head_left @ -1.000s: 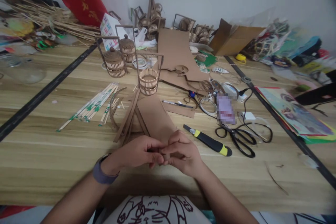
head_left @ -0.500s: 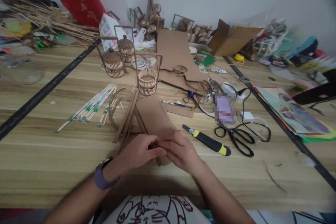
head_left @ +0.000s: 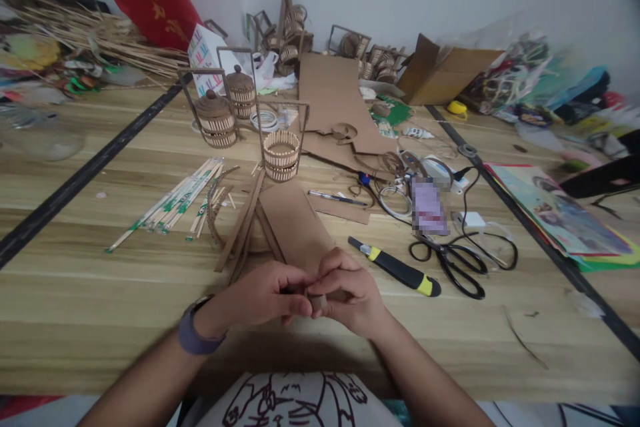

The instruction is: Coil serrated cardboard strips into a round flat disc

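Note:
My left hand (head_left: 273, 293) and my right hand (head_left: 350, 290) meet close to the table's front edge. Both are closed on a small brown piece (head_left: 319, 305) that looks like cardboard; its shape is mostly hidden by the fingers. Just beyond the fingertips lies a flat cardboard sheet (head_left: 295, 213), with brown cardboard strips (head_left: 243, 227) on its left. To the right of my right hand is a utility knife (head_left: 395, 268) with a black and yellow handle, its blade end pointing up-left.
Small slatted buckets (head_left: 281, 155) with tall handles stand further back. Wrapped chopsticks (head_left: 173, 200) lie at left. Black scissors (head_left: 450, 263), a phone (head_left: 429, 207) and cables are at right. A pen (head_left: 337, 198) rests mid-table, near a large cardboard sheet (head_left: 327, 90).
My hands have shifted slightly toward me. The right fingers have rearranged, and the small brown piece now shows between both hands.

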`<control>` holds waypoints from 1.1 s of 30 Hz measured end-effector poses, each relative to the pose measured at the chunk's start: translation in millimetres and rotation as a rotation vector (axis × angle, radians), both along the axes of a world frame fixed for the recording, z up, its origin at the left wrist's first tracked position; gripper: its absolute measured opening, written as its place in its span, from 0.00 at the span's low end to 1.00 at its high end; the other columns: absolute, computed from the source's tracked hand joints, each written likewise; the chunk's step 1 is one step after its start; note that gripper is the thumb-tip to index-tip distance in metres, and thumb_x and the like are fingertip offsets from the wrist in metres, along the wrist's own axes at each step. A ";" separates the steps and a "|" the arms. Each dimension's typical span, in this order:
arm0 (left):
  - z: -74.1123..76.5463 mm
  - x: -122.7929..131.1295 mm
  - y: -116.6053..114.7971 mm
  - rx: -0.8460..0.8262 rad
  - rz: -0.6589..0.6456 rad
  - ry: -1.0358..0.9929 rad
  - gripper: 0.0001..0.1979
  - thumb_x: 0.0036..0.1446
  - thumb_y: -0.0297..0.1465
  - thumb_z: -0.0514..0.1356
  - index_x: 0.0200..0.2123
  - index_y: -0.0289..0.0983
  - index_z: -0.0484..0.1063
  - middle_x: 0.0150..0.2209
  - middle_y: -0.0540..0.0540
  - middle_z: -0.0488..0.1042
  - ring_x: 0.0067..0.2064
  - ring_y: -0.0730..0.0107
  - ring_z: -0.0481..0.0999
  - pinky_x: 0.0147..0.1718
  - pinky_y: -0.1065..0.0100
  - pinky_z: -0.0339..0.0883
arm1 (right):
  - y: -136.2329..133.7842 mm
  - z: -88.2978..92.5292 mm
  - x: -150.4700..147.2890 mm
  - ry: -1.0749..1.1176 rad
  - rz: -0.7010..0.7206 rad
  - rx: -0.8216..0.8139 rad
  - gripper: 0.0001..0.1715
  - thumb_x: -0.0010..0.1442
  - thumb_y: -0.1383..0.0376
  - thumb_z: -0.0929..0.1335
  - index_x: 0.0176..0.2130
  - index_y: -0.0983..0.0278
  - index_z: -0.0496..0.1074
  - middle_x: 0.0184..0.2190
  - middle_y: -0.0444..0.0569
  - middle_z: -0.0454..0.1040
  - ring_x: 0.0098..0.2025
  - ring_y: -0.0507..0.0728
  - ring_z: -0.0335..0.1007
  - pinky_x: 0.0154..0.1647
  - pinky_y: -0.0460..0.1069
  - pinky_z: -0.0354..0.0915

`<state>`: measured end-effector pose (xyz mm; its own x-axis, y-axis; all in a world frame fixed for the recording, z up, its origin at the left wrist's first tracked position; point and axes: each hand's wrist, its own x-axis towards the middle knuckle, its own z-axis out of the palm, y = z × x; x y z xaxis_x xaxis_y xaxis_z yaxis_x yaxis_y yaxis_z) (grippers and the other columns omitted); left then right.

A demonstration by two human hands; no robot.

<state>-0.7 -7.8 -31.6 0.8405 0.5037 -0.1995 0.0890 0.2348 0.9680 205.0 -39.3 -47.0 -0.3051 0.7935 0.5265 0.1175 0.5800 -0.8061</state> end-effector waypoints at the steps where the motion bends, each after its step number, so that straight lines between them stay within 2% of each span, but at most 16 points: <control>1: -0.7 0.3 -0.8 0.008 0.002 -0.005 0.28 0.52 0.57 0.63 0.33 0.35 0.76 0.27 0.52 0.70 0.24 0.76 0.65 0.23 0.74 0.58 | -0.7 -1.1 -1.3 0.022 0.006 -0.024 0.11 0.58 0.53 0.75 0.38 0.57 0.80 0.33 0.46 0.71 0.35 0.53 0.71 0.33 0.47 0.70; 6: -1.9 0.5 -3.3 0.087 0.053 -0.009 0.28 0.55 0.56 0.61 0.31 0.34 0.75 0.24 0.53 0.68 0.23 0.76 0.64 0.23 0.73 0.56 | -0.3 -2.2 -4.1 0.048 0.010 -0.054 0.12 0.56 0.53 0.75 0.39 0.55 0.80 0.39 0.47 0.72 0.40 0.54 0.72 0.40 0.48 0.71; 11: 2.5 1.9 -2.9 0.289 0.148 0.123 0.24 0.60 0.51 0.58 0.29 0.35 0.72 0.20 0.54 0.64 0.23 0.74 0.63 0.23 0.72 0.52 | 0.8 -0.6 -0.1 -0.155 -0.062 0.071 0.08 0.63 0.60 0.72 0.43 0.57 0.78 0.48 0.51 0.72 0.46 0.57 0.71 0.44 0.51 0.71; 15: 3.6 6.0 -1.1 0.407 0.202 0.241 0.19 0.59 0.47 0.59 0.30 0.35 0.71 0.23 0.53 0.67 0.26 0.71 0.65 0.25 0.72 0.53 | 3.1 1.2 3.5 -0.400 -0.113 0.275 0.10 0.66 0.65 0.67 0.46 0.59 0.76 0.41 0.51 0.75 0.42 0.58 0.71 0.41 0.53 0.67; 18: 1.9 6.4 1.3 0.316 0.164 0.295 0.17 0.58 0.45 0.60 0.33 0.35 0.72 0.23 0.53 0.69 0.25 0.71 0.67 0.25 0.72 0.56 | 6.2 3.7 4.9 -0.416 -0.093 0.333 0.09 0.68 0.66 0.66 0.45 0.60 0.76 0.35 0.48 0.77 0.36 0.57 0.69 0.38 0.53 0.64; 20: 0.7 4.0 3.2 0.245 0.106 0.274 0.16 0.59 0.44 0.60 0.37 0.35 0.73 0.23 0.53 0.70 0.25 0.71 0.68 0.25 0.72 0.58 | 7.9 5.4 5.5 -0.373 -0.070 0.296 0.08 0.68 0.66 0.66 0.43 0.60 0.76 0.34 0.47 0.78 0.35 0.56 0.69 0.37 0.53 0.62; 23: 0.7 -1.0 5.5 0.231 0.054 0.210 0.17 0.61 0.43 0.60 0.40 0.35 0.75 0.27 0.50 0.74 0.27 0.70 0.70 0.28 0.72 0.61 | 9.0 7.3 5.7 -0.300 -0.048 0.232 0.05 0.66 0.65 0.68 0.41 0.59 0.76 0.31 0.45 0.77 0.33 0.55 0.70 0.37 0.53 0.61; 25: 1.8 -3.2 6.4 0.226 0.043 0.182 0.17 0.61 0.43 0.60 0.38 0.34 0.76 0.30 0.48 0.76 0.28 0.71 0.70 0.28 0.72 0.61 | 8.8 7.6 5.0 -0.256 -0.031 0.206 0.04 0.65 0.63 0.70 0.40 0.59 0.76 0.29 0.45 0.76 0.33 0.55 0.70 0.36 0.53 0.61; 29: 1.5 -3.6 6.7 0.162 0.036 0.101 0.17 0.60 0.44 0.62 0.35 0.34 0.76 0.31 0.47 0.78 0.27 0.72 0.71 0.28 0.73 0.63 | 6.8 5.1 2.5 -0.148 0.000 0.145 0.10 0.63 0.56 0.72 0.39 0.59 0.77 0.30 0.46 0.74 0.34 0.55 0.69 0.37 0.52 0.62; 33: -2.1 -1.0 5.6 0.102 0.043 0.031 0.20 0.57 0.48 0.64 0.33 0.34 0.75 0.28 0.49 0.76 0.26 0.73 0.70 0.27 0.74 0.62 | 4.7 -1.0 0.8 -0.066 0.009 0.039 0.13 0.59 0.52 0.74 0.38 0.57 0.79 0.32 0.46 0.72 0.36 0.56 0.69 0.38 0.52 0.64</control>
<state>-1.7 -2.3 -33.7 0.8122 0.5579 -0.1706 0.1111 0.1390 0.9840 205.7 -34.6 -48.0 -0.3472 0.7701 0.5352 0.1638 0.6117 -0.7739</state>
